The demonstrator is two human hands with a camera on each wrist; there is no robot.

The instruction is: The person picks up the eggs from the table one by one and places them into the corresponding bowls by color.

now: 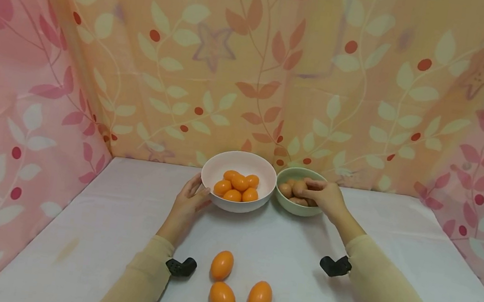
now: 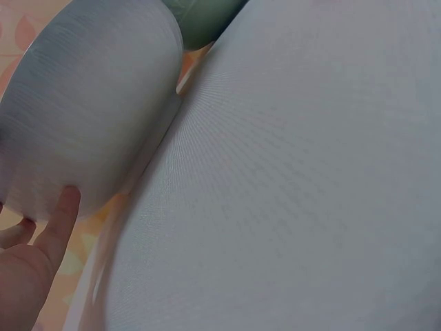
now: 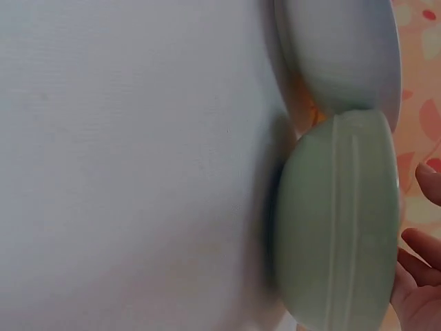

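Note:
At the back of the table stands a white bowl (image 1: 235, 207) holding several glossy orange eggs (image 1: 239, 182). My left hand (image 1: 187, 204) touches its left side; in the left wrist view one straight finger (image 2: 67, 207) rests against the outer wall. A smaller green bowl (image 1: 294, 209) stands right beside it with several brown egg-shaped things, probably eggs (image 1: 285, 190). Reaching over its right rim, my right hand (image 1: 328, 199) has thumb and fingertips around a brown egg (image 1: 299, 187). In the right wrist view the green bowl's wall (image 3: 337, 227) hides most of that contact.
Three loose orange eggs (image 1: 222, 299) lie on the white tabletop (image 1: 137, 193) near the front, between my forearms. A patterned curtain (image 1: 251, 71) closes off the back and both sides. A black wrist mount (image 1: 335, 266) juts inward from the right sleeve, another (image 1: 181, 266) from the left.

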